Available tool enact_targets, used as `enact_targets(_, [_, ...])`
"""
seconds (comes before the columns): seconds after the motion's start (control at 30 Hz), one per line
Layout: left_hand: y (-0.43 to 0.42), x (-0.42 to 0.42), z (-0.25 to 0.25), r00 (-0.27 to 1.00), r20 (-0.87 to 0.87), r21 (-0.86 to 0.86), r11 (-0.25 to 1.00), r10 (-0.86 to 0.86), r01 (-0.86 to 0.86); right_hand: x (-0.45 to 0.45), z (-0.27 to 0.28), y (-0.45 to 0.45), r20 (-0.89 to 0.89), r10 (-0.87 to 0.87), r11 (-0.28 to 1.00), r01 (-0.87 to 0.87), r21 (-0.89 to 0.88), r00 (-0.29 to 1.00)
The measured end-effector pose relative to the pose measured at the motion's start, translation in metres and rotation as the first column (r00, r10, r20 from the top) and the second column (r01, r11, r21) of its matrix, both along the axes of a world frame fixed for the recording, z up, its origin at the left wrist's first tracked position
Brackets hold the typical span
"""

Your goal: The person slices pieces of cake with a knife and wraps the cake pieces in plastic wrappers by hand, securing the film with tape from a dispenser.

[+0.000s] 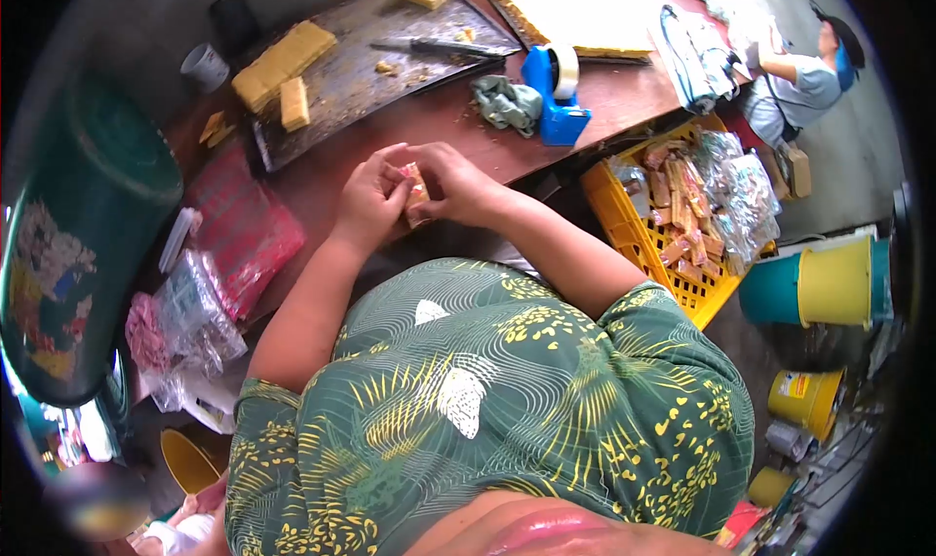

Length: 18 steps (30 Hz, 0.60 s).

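I have the small wrapped bar (416, 197) between both hands, nearer me and to the left of the blue tape dispenser (558, 98), my landmark. My left hand (370, 197) is closed around its left side with curled fingers; my right hand (456, 184) pinches it from the other side. I can't tell whether its wrapper is sealed.

Just left of the dispenser is a crumpled cloth (507, 103); farther left, the dark tray (356, 117) carries bare yellow pieces (283, 64) and a knife (444, 47). Beyond the dispenser sits a large yellow slab (575, 10), seemingly uncut. Well to its left and nearer me are red-patterned plastic sheets (244, 225).

To its right and nearer me, the yellow crate (704, 298) holds many wrapped bars (682, 205). I judge a good batch done, with the bar in hand partway and the bare pieces and slab left. Another person (799, 88) is well right of the dispenser.
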<state>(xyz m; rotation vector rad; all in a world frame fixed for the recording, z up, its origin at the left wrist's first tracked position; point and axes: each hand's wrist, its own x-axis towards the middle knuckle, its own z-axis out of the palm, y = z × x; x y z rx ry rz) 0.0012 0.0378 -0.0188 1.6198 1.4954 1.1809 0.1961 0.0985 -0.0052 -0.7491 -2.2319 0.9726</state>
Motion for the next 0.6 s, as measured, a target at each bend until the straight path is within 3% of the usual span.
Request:
enact_targets(0.13, [0.008,0.004,0.005,0.979,-0.172,0.152,0.985,0.108,-0.082,-0.001,0.026,-0.001,0.203,0.148,0.989,-0.138,-0.062,0.968])
enact_targets(0.27, [0.01,-0.002,0.0,0.963,-0.229,0.224,0.97,0.144,-0.092,-0.006,0.024,-0.009,0.37,0.113,0.989,-0.14,0.047,0.922])
enact_targets(0.33, [0.009,-0.001,-0.001,0.963,-0.228,0.288,0.955,0.143,-0.073,-0.005,0.028,-0.015,0.375,0.088,0.988,-0.127,0.082,0.923])
enact_targets(0.5, [0.0,-0.006,0.004,0.978,-0.196,0.238,0.971,0.078,-0.029,0.012,0.037,-0.026,0.313,0.033,0.991,-0.072,0.115,0.949])
enact_targets(0.6, [-0.01,-0.013,0.001,0.988,-0.148,0.166,0.986,0.052,-0.027,0.069,0.077,-0.027,0.275,-0.191,0.936,0.091,0.339,0.942])
